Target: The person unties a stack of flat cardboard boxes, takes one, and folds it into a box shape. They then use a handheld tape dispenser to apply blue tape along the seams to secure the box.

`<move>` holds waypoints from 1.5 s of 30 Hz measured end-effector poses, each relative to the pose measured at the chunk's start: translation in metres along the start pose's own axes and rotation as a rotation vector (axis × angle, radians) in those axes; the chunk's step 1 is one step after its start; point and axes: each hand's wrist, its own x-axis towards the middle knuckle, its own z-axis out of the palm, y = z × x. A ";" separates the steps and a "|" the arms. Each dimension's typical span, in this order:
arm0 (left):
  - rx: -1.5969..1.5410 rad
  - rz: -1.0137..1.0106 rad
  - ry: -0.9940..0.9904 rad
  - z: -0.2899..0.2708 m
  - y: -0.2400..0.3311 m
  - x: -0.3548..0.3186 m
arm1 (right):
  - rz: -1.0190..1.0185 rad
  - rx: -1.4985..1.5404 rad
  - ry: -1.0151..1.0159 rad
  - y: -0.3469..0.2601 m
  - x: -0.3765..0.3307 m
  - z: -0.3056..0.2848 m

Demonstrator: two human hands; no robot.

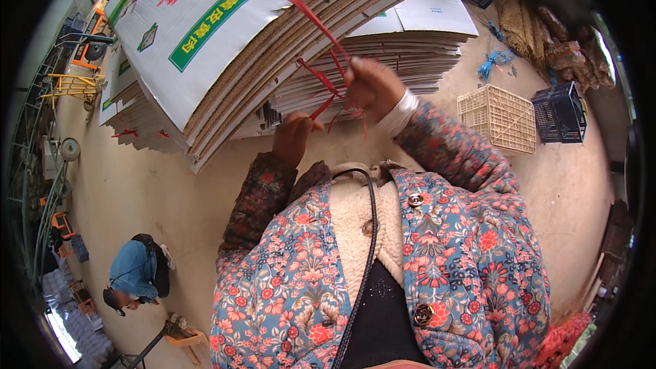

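Observation:
A bundle of flattened cardboard boxes point(225, 20), white and green on top, lies tilted in front of me. A red plastic strap point(301, 5) runs across its top and down over its brown layered edges. My right hand point(374, 87) is closed on the strap just off the bundle's near edge. Lower and to the left, my left hand point(294, 135) pinches another length of the same strap. Between the hands the strap crosses, with loose ends hanging. Whether it is knotted there I cannot tell.
Behind the bundle is another stack of flattened boxes point(430, 10). To the right stand a cream plastic crate point(497, 119) and a dark crate point(560, 113), near blue twine point(495, 61). A person in blue point(137, 270) bends over at lower left. A yellow metal frame point(72, 87) is farther left.

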 end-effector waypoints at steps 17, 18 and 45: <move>0.737 0.852 0.015 -0.026 0.015 0.107 | -1.105 -1.300 0.177 0.022 -0.001 0.012; 0.731 0.882 0.027 -0.024 0.011 0.111 | -1.227 -1.322 0.154 0.015 -0.002 0.014; 0.780 0.866 -0.231 -0.005 -0.058 0.059 | -0.211 0.070 0.299 -0.022 -0.180 -0.159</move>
